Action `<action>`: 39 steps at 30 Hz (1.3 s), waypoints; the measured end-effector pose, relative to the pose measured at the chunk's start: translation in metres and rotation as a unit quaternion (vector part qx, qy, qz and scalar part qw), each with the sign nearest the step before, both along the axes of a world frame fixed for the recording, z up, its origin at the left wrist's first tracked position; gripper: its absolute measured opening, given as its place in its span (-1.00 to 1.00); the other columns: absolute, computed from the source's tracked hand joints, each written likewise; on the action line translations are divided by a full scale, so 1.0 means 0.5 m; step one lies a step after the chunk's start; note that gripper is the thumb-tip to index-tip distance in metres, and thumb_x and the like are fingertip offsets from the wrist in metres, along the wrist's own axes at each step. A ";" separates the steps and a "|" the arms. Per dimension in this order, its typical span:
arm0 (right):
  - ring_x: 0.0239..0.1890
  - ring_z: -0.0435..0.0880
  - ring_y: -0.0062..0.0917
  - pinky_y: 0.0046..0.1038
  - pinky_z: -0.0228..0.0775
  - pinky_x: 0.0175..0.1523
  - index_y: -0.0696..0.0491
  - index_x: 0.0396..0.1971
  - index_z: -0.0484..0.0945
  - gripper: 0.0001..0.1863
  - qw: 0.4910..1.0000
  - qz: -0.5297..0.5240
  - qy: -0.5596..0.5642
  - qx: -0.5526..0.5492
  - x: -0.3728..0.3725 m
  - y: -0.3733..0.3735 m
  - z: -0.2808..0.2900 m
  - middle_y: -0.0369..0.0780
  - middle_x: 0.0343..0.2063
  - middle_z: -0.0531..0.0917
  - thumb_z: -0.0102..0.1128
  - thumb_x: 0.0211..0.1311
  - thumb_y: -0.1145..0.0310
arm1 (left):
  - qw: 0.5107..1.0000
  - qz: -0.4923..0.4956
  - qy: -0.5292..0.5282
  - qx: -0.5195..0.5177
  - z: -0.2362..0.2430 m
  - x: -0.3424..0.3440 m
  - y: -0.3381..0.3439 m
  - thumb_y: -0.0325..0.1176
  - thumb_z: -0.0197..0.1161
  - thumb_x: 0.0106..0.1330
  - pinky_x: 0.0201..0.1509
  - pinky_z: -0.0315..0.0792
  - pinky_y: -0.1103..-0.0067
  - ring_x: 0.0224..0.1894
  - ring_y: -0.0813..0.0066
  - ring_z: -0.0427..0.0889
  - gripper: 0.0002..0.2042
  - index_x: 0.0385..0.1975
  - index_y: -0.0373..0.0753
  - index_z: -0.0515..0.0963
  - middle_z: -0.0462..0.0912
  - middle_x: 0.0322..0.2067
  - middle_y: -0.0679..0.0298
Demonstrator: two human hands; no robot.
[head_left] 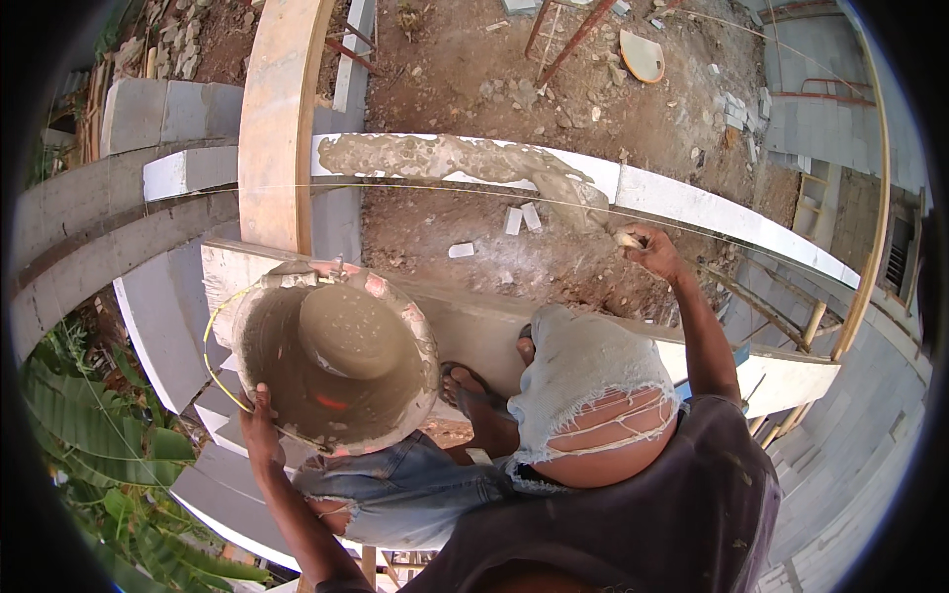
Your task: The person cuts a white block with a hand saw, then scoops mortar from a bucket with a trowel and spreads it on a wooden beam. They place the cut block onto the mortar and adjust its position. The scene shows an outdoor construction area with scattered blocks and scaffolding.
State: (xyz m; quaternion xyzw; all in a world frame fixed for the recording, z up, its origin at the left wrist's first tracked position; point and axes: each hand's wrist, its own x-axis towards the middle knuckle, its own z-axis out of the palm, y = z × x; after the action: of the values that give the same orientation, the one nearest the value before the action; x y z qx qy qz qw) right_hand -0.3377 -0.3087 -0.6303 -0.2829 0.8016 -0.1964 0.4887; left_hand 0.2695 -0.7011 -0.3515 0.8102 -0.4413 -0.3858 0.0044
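Observation:
My left hand [261,425] grips the rim of a wide mortar-caked bucket [415,395], which holds grey, wet mix and rests on a board by my left knee. My right hand [648,247] is closed on the pale handle of a trowel [583,206]; its mortar-coated blade lies at the right end of a wet layer of mortar [415,156] on a narrow white block beam [712,232]. A thin line [277,186] runs along this beam.
A wooden plank [282,119] crosses at left. My sandaled feet are on a concrete ledge [474,326] above a dirt floor [474,79] with rubble and scattered block pieces [514,219]. Grey block walls [178,296], plants [89,425], red metal stands [578,30] and wooden poles surround me.

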 end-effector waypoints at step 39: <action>-0.05 0.72 -0.23 -0.29 0.58 0.01 0.01 0.07 0.59 -0.57 0.913 0.333 0.052 -0.231 0.199 -0.470 0.521 -0.14 -0.09 0.68 0.37 0.15 0.41 | 0.996 -0.089 -0.001 -0.025 0.068 -0.095 -0.003 0.08 0.18 0.49 -0.09 0.41 0.53 -0.17 0.48 0.49 -0.33 0.37 -0.34 0.34 0.61 -0.05 0.20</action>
State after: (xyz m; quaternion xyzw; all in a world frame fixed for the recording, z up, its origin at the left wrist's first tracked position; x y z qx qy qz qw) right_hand -0.2381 -0.5436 -0.3696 -0.6486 0.6170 -0.1872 0.4045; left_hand 0.2220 -0.7024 -0.3176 0.7680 -0.5208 -0.3726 -0.0103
